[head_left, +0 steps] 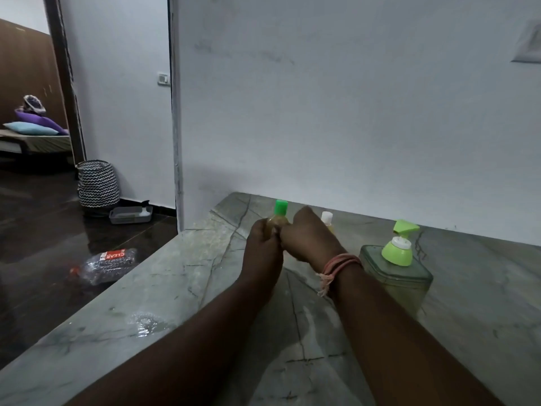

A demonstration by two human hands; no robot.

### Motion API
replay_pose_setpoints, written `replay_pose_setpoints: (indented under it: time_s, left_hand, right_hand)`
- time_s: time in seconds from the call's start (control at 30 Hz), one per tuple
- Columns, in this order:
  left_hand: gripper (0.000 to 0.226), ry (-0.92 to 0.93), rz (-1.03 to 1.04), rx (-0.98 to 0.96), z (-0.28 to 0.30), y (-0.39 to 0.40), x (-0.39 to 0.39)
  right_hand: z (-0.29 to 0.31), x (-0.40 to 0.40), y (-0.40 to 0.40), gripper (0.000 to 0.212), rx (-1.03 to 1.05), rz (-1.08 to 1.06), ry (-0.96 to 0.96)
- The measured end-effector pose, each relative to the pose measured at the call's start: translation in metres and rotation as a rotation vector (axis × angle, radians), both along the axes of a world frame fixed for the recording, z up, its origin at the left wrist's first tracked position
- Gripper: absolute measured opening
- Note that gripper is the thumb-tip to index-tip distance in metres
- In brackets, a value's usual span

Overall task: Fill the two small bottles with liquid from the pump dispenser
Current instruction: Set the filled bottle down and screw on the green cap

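A small bottle with a green cap [280, 212] holds yellowish liquid and stands upright above the marble counter [164, 291]. My left hand [262, 244] grips its body from the left. My right hand [307, 234], with a pink thread band at the wrist, closes on it from the right. A second small bottle with a white cap [327, 219] stands just behind my right hand, mostly hidden. The pump dispenser [399, 265], a clear square container with a light-green pump head, stands to the right of my right forearm.
A wet patch [146, 320] glistens near the counter's left edge. The white wall runs close behind the counter. On the dark floor to the left lie a crushed plastic bottle [108, 266], a grey tray [131, 214] and a zigzag-patterned basket [98, 184].
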State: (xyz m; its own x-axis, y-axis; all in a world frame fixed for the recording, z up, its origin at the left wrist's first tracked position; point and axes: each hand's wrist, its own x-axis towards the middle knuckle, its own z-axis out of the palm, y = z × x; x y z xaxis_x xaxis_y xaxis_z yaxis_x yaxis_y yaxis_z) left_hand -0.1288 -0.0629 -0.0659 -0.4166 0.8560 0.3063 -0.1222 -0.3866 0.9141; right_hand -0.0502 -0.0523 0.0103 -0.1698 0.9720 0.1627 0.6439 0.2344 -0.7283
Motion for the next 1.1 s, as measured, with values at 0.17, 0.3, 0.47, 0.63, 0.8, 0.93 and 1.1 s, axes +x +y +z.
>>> replay_pose_setpoints:
  time_s: [0.17,0.3,0.47,0.63,0.8,0.93,1.1]
  left_hand:
    - [0.043,-0.104,-0.098,-0.072,0.0,0.001,-0.003]
    - [0.051,-0.118,-0.116,-0.119,0.0,0.005,0.0]
    - [0.061,-0.096,-0.107,-0.18,0.003,0.009,0.001]
    - [0.071,-0.129,-0.042,-0.209,0.002,0.012,-0.001]
    - [0.064,-0.162,-0.012,-0.194,0.0,0.014,0.001]
    - [0.065,-0.161,0.001,-0.218,-0.001,0.016,0.0]
    - [0.07,-0.104,-0.022,-0.198,-0.001,0.012,0.0]
  right_hand:
    - [-0.028,-0.006,0.008,0.032,-0.065,-0.002,0.194]
    - [-0.039,-0.001,0.014,0.032,0.009,-0.054,0.236]
    - [-0.05,0.006,0.022,0.031,0.102,-0.143,0.169]
    - [-0.056,0.0,0.031,0.041,0.194,-0.274,0.082]
    - [-0.058,-0.013,0.041,0.047,0.226,-0.283,0.008]
    - [-0.062,-0.018,0.041,0.05,0.222,-0.286,-0.011]
    - [-0.063,-0.014,0.034,0.038,0.158,-0.249,-0.057]
